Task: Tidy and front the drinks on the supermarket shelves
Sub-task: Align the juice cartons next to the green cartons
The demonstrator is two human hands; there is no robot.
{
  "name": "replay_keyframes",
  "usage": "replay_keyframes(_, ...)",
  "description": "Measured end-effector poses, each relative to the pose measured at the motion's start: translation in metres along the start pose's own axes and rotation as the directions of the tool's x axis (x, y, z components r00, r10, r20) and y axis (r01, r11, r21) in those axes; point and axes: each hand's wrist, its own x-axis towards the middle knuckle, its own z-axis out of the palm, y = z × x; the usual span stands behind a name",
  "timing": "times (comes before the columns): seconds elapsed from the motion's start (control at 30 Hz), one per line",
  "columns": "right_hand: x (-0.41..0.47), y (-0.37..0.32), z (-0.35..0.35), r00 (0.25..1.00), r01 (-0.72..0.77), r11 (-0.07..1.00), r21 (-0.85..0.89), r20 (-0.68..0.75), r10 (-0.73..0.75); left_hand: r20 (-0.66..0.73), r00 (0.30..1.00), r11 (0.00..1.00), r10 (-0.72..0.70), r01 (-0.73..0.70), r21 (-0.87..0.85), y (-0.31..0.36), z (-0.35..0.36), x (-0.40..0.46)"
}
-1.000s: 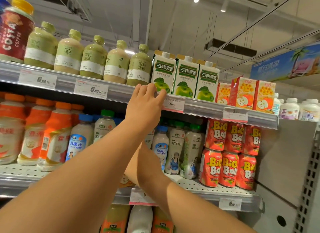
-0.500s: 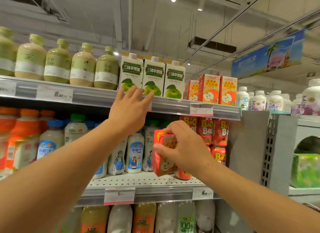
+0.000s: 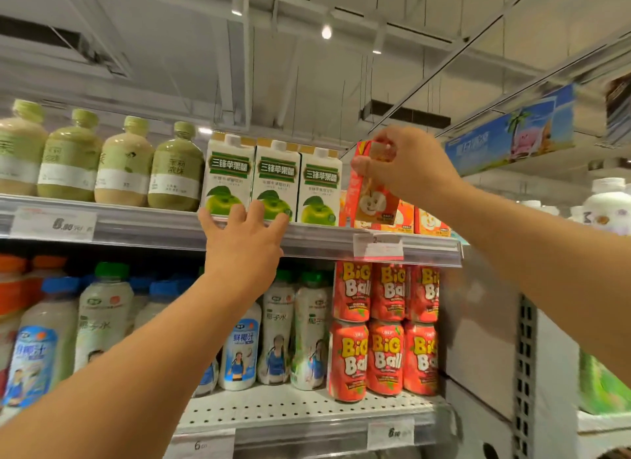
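Two hands are up at my top shelf point(image 3: 170, 224). My right hand point(image 3: 411, 166) pinches a red carton point(image 3: 370, 199) by its top, tilted, above the orange cartons point(image 3: 428, 223) right of the apple cartons point(image 3: 275, 182). My left hand point(image 3: 244, 250) rests spread fingers on the shelf's front edge.

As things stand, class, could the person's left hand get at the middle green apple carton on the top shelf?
Probably yes. The left hand rests open on the shelf edge, fingertips already at the base of the middle green apple carton, and nothing stands between them.
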Motion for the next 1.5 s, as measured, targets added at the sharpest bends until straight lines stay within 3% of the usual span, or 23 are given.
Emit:
replay_keyframes(0.3,0.037,0.023,0.033,0.985,-0.113,0.991,-0.069,0.121,0.12,0.004,1.0,1.0,0.008,-0.008,-0.003,0.0,0.002,0.0)
replay_keyframes(0.63,0.037,0.015,0.047,0.967,-0.118,0.979,-0.165,0.206,0.151,-0.028,1.0,1.0,0.004,-0.004,-0.012,0.0,0.01,-0.001)
replay_keyframes(0.9,0.035,0.025,0.035,0.919,0.086,0.885,-0.457,0.378,0.107,-0.036,0.999,1.0,0.008,-0.008,-0.009,0.0,0.01,-0.002)
replay_keyframes(1.17,0.039,0.03,0.042,0.893,0.063,0.942,-0.329,0.441,0.094,-0.034,0.999,1.0,0.014,-0.013,0.009,0.0,0.009,-0.003)
replay_keyframes(1.33,0.041,0.036,0.052,0.919,0.117,0.881,-0.458,0.386,0.078,-0.038,0.999,1.0,0.015,-0.014,0.016,0.0,0.01,-0.004)
replay_keyframes(1.5,0.041,0.046,0.054,0.913,0.105,0.904,-0.414,0.402,0.078,-0.058,0.998,0.999,0.021,-0.02,0.03,0.0,0.012,-0.004)
